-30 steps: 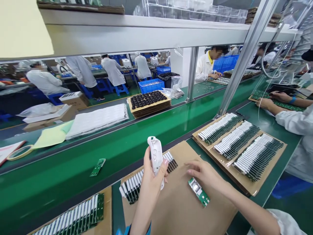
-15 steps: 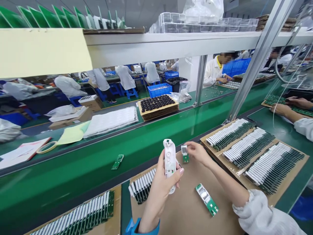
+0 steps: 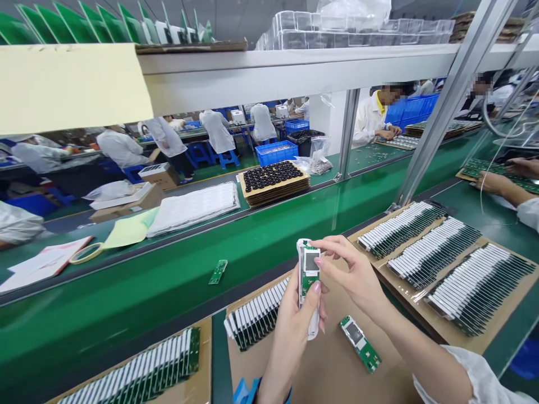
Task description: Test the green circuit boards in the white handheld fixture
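Note:
My left hand point(image 3: 292, 322) is wrapped round a long white plastic housing point(image 3: 313, 330), held upright above the cardboard. Against the housing's open face lies a green circuit board point(image 3: 310, 279) with a small grey screen near its top. My right hand point(image 3: 351, 269) grips that board by its upper end, thumb and forefinger at the screen's edge. The left thumb rests at the board's lower part. Whether the board sits fully inside the housing I cannot tell. Another circuit board with a screen point(image 3: 360, 343) lies on the cardboard sheet point(image 3: 324, 381) below my right hand.
Rows of upright boards point(image 3: 433, 252) fill cardboard at the right; more rows stand near left point(image 3: 135, 370) and beside my left hand point(image 3: 256, 311). A single board point(image 3: 218, 272) lies on the green belt point(image 3: 168, 292). A metal post point(image 3: 446, 106) rises at right, near a co-worker's hands point(image 3: 490, 184).
My right hand has brought the circuit board leftward onto the housing's open face. My left hand and the housing have shifted slightly right in the view.

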Motion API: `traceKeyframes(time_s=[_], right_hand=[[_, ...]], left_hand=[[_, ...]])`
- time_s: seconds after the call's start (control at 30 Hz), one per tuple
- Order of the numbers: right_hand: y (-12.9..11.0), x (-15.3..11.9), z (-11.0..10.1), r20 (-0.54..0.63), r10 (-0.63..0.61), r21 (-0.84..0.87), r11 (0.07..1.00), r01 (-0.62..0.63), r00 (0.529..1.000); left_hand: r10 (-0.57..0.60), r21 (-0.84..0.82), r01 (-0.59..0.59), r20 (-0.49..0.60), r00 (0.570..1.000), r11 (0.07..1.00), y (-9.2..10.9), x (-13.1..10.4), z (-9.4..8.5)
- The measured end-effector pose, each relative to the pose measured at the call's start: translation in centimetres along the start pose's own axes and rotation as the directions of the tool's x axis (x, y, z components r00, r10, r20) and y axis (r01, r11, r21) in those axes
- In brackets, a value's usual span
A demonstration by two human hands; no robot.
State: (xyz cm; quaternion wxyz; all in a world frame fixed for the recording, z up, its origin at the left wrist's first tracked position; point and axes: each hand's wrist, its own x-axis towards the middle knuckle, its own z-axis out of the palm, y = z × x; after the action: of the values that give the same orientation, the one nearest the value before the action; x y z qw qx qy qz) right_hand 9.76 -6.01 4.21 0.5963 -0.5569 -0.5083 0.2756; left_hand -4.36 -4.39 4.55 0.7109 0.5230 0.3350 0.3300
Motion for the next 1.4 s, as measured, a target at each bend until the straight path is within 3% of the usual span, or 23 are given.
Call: traceKeyframes(time_s=[0.2, 0.33, 0.47, 0.67, 1.13, 1.27, 1.33, 1.4], right_hand=[[0.1, 0.0, 0.1, -0.025, -0.031, -0.041, 0.999, 0.03, 0.999], [0.3, -0.3, 0.3, -0.074, -0.1, -0.132, 0.987, 0.089, 0.992], [-0.1, -0.8, -0.4, -0.02, -0.147, -0.236, 0.962, 0.138, 0.989], [-1.3, -1.5, -1.4, 0.113, -0.103, -0.202, 0.971, 0.124, 0.988], [-2.3, -2.0, -1.5, 0.116, -0.041, -0.196, 0.978, 0.063, 0.992], [-2.3, -2.3, -1.8, 0.036, -0.097, -0.235, 0.967, 0.103, 0.995], [-2.3, -2.5, -2.3, -0.06, -0.114, -0.154, 0.983, 0.104, 0.992], [-1.9, -2.9, -3.0, -0.135, -0.026, 0.001, 1.0, 0.026, 0.991]], left_hand=[[-0.003, 0.0, 0.003, 0.026, 1.0, 1.0, -0.1, -0.2, 0.0], [0.049, 0.002, -0.049, -0.035, 0.998, 0.999, -0.1, -0.4, 0.7], [0.085, -0.023, -0.087, -0.09, 0.992, 0.996, -0.3, -0.7, 1.5], [0.06, -0.112, -0.074, -0.118, 0.991, 0.991, -0.7, -1.2, 1.8], [0.069, -0.121, -0.082, -0.113, 0.991, 0.989, -0.8, -1.4, 2.3], [0.036, -0.037, -0.039, -0.085, 0.996, 0.999, -1.1, -1.3, 2.1], [0.011, 0.04, -0.01, -0.027, 1.0, 0.999, -1.3, -1.2, 1.6], [0.016, 0.109, -0.016, 0.0, 1.0, 0.994, -1.5, -0.9, 0.9]])
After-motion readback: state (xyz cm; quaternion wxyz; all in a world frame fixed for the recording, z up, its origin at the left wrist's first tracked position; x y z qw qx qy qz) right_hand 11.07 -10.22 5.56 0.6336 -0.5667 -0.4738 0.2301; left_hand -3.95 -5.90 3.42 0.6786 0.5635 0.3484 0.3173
